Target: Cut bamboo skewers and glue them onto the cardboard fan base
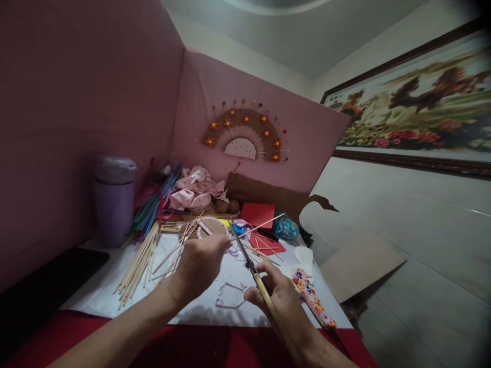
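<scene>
Head view: held stick (264,223), opaque tumbler (114,212)

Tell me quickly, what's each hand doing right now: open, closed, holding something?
Left hand: closed, holding a thin wooden stick.
Right hand: closed, holding a dark-bladed tool by its yellowish handle.

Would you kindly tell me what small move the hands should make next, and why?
Probably bring the blade of the long-handled tool gently onto the thin stick, just clear of the left hand: that hand pinches the stick, while the right hand grips the tool, its blade seemingly crossing near the left fingertips. Whether they touch is unclear.
</scene>
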A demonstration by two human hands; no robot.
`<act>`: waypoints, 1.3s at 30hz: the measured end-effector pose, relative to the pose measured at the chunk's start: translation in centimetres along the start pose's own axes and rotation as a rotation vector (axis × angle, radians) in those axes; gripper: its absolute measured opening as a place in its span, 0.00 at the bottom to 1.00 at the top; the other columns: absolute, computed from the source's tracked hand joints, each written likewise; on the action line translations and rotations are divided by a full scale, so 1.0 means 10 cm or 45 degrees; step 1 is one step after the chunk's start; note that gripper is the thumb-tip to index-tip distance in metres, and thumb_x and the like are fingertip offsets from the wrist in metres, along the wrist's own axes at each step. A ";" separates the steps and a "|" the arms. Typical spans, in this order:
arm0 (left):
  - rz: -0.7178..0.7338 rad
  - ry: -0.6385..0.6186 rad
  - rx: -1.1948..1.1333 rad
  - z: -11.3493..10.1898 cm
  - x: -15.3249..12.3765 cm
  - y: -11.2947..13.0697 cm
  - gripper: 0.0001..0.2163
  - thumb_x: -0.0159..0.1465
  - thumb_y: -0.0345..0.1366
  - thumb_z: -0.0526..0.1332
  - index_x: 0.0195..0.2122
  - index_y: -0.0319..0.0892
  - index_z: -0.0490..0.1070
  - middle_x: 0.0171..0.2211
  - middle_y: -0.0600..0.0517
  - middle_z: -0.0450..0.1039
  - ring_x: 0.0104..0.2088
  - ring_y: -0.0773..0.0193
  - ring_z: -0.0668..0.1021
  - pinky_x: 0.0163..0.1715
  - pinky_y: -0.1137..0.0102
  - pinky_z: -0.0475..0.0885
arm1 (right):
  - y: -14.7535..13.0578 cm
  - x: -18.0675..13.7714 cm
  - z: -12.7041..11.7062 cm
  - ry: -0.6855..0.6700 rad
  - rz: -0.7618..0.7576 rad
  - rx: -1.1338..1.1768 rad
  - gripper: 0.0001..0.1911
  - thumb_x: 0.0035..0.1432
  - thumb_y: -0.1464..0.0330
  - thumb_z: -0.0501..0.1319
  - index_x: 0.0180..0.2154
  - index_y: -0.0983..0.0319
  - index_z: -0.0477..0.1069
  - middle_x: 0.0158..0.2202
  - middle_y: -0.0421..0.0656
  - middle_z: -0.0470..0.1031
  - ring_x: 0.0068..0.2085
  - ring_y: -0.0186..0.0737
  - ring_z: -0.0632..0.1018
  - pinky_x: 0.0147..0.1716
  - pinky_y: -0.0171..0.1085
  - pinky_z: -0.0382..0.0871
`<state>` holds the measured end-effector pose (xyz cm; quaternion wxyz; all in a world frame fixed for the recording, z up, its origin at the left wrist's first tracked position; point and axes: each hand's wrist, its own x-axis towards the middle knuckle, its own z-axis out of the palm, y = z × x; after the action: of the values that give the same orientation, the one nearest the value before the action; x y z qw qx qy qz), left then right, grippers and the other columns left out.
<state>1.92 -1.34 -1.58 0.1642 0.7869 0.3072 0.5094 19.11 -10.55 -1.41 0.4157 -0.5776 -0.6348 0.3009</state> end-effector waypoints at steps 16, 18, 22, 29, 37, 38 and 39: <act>-0.535 -0.255 -0.687 -0.01 0.07 0.03 0.14 0.56 0.46 0.57 0.22 0.40 0.64 0.13 0.57 0.61 0.13 0.74 0.58 0.14 0.76 0.52 | -0.01 -0.01 -0.01 0.008 -0.036 -0.025 0.21 0.44 0.55 0.67 0.31 0.60 0.63 0.17 0.32 0.61 0.20 0.30 0.59 0.19 0.30 0.51; -0.197 -0.057 -0.259 0.02 0.02 0.01 0.12 0.59 0.40 0.55 0.22 0.39 0.66 0.17 0.53 0.65 0.18 0.71 0.64 0.20 0.75 0.56 | -0.02 -0.01 0.00 0.036 -0.036 -0.064 0.19 0.44 0.56 0.67 0.31 0.61 0.63 0.17 0.32 0.60 0.20 0.30 0.58 0.19 0.30 0.50; -0.006 0.016 0.121 -0.02 -0.01 0.05 0.11 0.60 0.34 0.53 0.21 0.39 0.66 0.17 0.54 0.62 0.20 0.71 0.63 0.22 0.73 0.55 | -0.02 -0.02 0.03 0.047 -0.032 -0.120 0.19 0.43 0.57 0.68 0.30 0.61 0.63 0.17 0.31 0.58 0.21 0.30 0.57 0.20 0.30 0.50; -0.869 -0.397 -0.938 -0.18 0.14 0.15 0.11 0.50 0.40 0.61 0.19 0.40 0.62 0.09 0.61 0.52 0.10 0.77 0.51 0.11 0.77 0.43 | 0.05 -0.03 0.00 -0.062 -0.085 -0.025 0.19 0.46 0.59 0.67 0.34 0.60 0.62 0.18 0.31 0.60 0.21 0.30 0.59 0.20 0.30 0.52; -0.693 -0.272 -0.668 -0.01 0.06 0.08 0.12 0.56 0.42 0.58 0.21 0.40 0.64 0.13 0.56 0.61 0.12 0.74 0.58 0.13 0.75 0.50 | 0.06 -0.02 -0.06 -0.020 -0.002 -0.008 0.21 0.42 0.54 0.68 0.30 0.61 0.63 0.17 0.32 0.59 0.21 0.30 0.58 0.19 0.30 0.50; -0.484 -0.152 -0.422 0.01 0.03 0.07 0.11 0.57 0.40 0.57 0.21 0.40 0.64 0.15 0.54 0.63 0.15 0.72 0.62 0.16 0.75 0.53 | 0.06 -0.01 -0.04 -0.001 0.013 -0.004 0.21 0.42 0.54 0.67 0.30 0.61 0.63 0.17 0.32 0.58 0.21 0.30 0.58 0.19 0.30 0.50; -0.282 -0.065 -0.187 0.03 0.00 0.06 0.11 0.58 0.37 0.55 0.21 0.39 0.65 0.17 0.53 0.65 0.18 0.70 0.64 0.19 0.74 0.55 | 0.06 0.00 -0.02 0.010 0.026 -0.001 0.21 0.42 0.54 0.67 0.30 0.61 0.63 0.18 0.32 0.58 0.21 0.30 0.58 0.19 0.30 0.50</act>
<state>2.33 -1.77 -1.36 0.2844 0.7467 0.3499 0.4890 19.63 -10.48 -1.85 0.4150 -0.5854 -0.6272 0.3027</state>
